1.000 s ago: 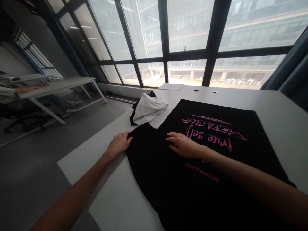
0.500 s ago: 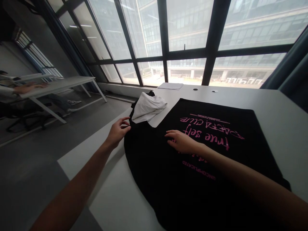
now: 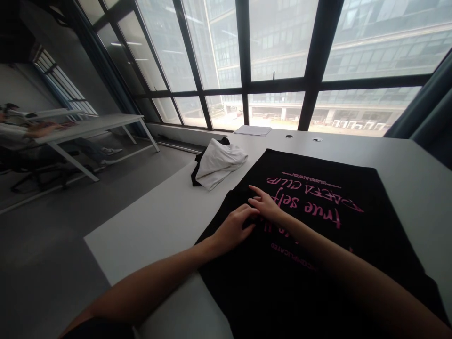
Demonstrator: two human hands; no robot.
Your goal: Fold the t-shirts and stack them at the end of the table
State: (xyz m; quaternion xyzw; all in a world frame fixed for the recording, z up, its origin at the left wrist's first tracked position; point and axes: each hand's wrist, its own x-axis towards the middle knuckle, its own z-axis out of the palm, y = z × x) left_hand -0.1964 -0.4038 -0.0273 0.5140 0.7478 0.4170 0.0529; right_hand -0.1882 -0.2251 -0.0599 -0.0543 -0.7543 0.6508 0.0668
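Note:
A black T-shirt (image 3: 339,263) with pink lettering lies spread on the white table, its left side folded inward. My left hand (image 3: 235,228) is over the folded part near the middle of the shirt, fingers curled on the cloth; the gripped edge is hard to see against the black. Just beyond it, my right hand (image 3: 266,207) rests on the shirt with its fingers stretched out and apart. The fingertips of my left hand meet or overlap the right hand, and both forearms cover some of the lettering.
A crumpled white and black cloth pile (image 3: 221,162) lies past the shirt on the white table (image 3: 148,223). Papers (image 3: 252,130) lie at the far edge by the windows. At the left, a person sits at another table (image 3: 106,121).
My left hand has moved right, carrying the shirt's left edge inward over the shirt and exposing more table. My right hand has stayed near the middle, its fingers now more spread.

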